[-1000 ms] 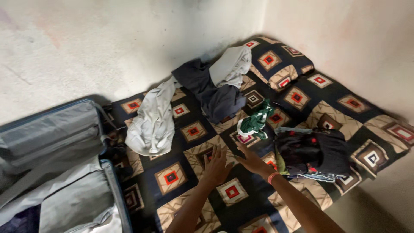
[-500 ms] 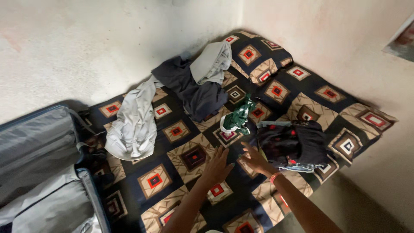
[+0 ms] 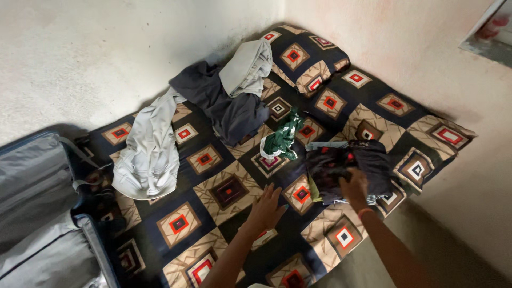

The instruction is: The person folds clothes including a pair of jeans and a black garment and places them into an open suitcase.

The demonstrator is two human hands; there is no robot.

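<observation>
My left hand point(image 3: 268, 209) lies flat with fingers spread on the patterned mattress cover point(image 3: 229, 192), holding nothing. My right hand point(image 3: 354, 186) rests on a dark folded garment pile point(image 3: 349, 162) with red marks, at the mattress's right side; whether the fingers grip the cloth is hard to tell. A green and white garment point(image 3: 280, 140) lies crumpled just left of that pile, apart from both hands.
A pale grey garment point(image 3: 149, 154) lies at the left, a dark grey one point(image 3: 226, 106) and a light folded one point(image 3: 246, 66) toward the wall. A matching pillow point(image 3: 304, 56) sits in the corner. An open grey suitcase point(image 3: 37, 213) lies on the floor at the left.
My right hand has moved right, from the mattress beside the left hand onto the dark garment pile. The left hand stays flat on the cover. The view has shifted slightly.
</observation>
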